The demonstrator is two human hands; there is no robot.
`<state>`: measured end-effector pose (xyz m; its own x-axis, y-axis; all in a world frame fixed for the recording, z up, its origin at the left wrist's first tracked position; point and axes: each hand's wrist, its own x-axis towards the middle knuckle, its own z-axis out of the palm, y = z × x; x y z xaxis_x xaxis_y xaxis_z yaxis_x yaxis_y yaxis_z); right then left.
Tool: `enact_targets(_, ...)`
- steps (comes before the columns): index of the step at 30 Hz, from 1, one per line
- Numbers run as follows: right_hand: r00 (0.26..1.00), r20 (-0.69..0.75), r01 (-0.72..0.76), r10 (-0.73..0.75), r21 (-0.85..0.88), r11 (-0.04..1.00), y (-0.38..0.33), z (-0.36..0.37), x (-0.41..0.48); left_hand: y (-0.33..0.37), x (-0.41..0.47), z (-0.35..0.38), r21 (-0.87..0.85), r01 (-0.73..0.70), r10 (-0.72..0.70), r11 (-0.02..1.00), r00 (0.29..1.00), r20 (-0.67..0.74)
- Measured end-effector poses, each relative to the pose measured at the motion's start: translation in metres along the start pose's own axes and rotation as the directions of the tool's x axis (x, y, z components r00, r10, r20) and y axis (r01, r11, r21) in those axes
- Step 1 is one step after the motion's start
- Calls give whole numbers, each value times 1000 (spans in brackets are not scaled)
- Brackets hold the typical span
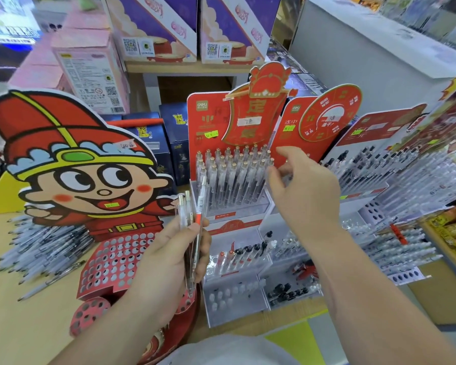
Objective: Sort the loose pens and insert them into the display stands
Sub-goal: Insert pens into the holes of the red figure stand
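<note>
Head view: our left hand point(166, 259) grips the pen bundle point(192, 219) beside the red stand point(208, 122). Right hand point(304, 191) at its rows, grasp blurred, cannot tell. Insertion step; next needs a free hole.

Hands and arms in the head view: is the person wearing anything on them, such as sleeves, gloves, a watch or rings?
Nothing visible. The left hand and right hand are ungloved, with no rings to be seen; the left forearm and right forearm are bare to the frame edge: no sleeves, watch or bracelet.
</note>
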<state>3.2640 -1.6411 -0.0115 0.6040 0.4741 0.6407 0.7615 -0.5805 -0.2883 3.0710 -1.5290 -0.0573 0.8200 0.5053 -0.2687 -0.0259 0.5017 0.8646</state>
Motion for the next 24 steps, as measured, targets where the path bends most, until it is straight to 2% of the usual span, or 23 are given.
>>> enact_targets(2,999,-35,17,-14,94,995,-7,-11,-4,3,-7,-2,-13,-30,30,999,1000,3)
enact_targets(4,996,72,-63,46,266,962,-21,-23,-11,2,-8,-3,10,-29,29,1000,998,59)
enact_targets(5,978,188,-161,95,375,913,-31,-27,-15,1,-6,-3,12,-27,26,1000,997,67)
enact_targets(7,880,447,-406,164,525,747,-49,-31,-26,4,-8,0,38,-31,27,999,996,90)
enact_targets(9,790,584,-569,186,585,578,-60,-30,-35,6,-11,0,51,-42,36,998,991,130)
enact_targets(11,742,632,-657,225,617,433,-65,-27,-41,8,-13,0,84,-58,46,995,990,131)
enact_targets(13,706,649,-706,283,623,335,-68,-25,-46,7,-13,-4,125,-65,48,990,990,134)
enact_targets(19,611,691,-786,385,586,195,-80,-20,-54,13,-15,-11,269,-101,75,958,992,106)
enact_targets(24,574,727,-808,378,576,120,-82,-19,-57,13,-19,-13,261,-79,50,962,992,115)
